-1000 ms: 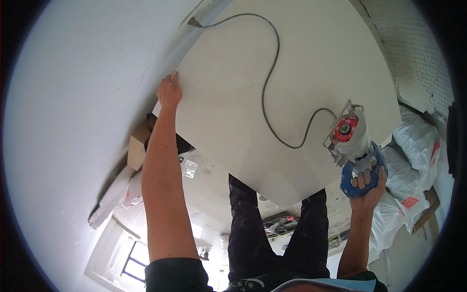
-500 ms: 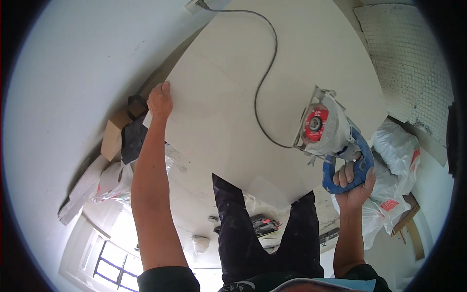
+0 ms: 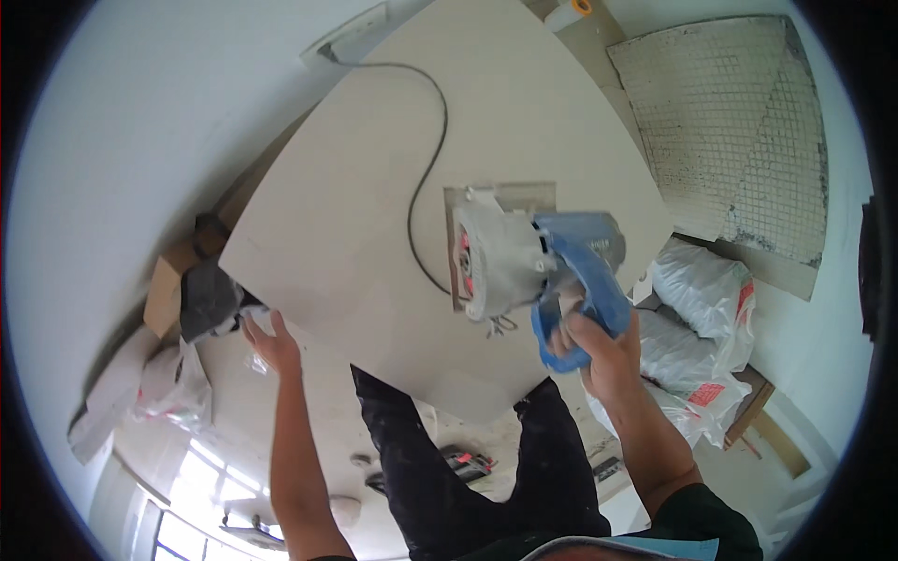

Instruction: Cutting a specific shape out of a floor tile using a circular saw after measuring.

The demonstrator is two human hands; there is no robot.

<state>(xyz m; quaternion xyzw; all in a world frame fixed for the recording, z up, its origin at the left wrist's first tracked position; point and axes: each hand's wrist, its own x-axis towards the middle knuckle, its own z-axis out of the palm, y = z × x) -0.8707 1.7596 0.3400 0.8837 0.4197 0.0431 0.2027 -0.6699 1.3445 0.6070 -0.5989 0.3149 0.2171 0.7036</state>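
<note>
My right hand (image 3: pixel 599 351) is wrapped round the blue rear handle of a dusty handheld circular saw (image 3: pixel 510 257). The saw hangs over a large pale tile slab (image 3: pixel 346 196), and part of a red disc shows at its left side. From the saw's front, a dark power cord (image 3: pixel 412 220) runs across the slab to a wall socket (image 3: pixel 343 37). Beside the slab's left corner my left hand (image 3: pixel 273 346) is open, thumb and fingers apart, with nothing visibly held. Whether its fingertips touch the slab's edge, I cannot tell.
Dark wrapped material (image 3: pixel 210 299) and a cardboard box (image 3: pixel 170 288) lie left of the slab. White plastic sacks (image 3: pixel 702 290) sit at the right, below a grid-backed tile (image 3: pixel 730 140). My legs (image 3: pixel 449 467) stand at the near edge, with a red-and-black tool (image 3: pixel 468 460) behind them.
My left hand has left the slab's left edge and moved toward me, opening. My right hand has swung the saw left and turned it. The view has shifted too.
</note>
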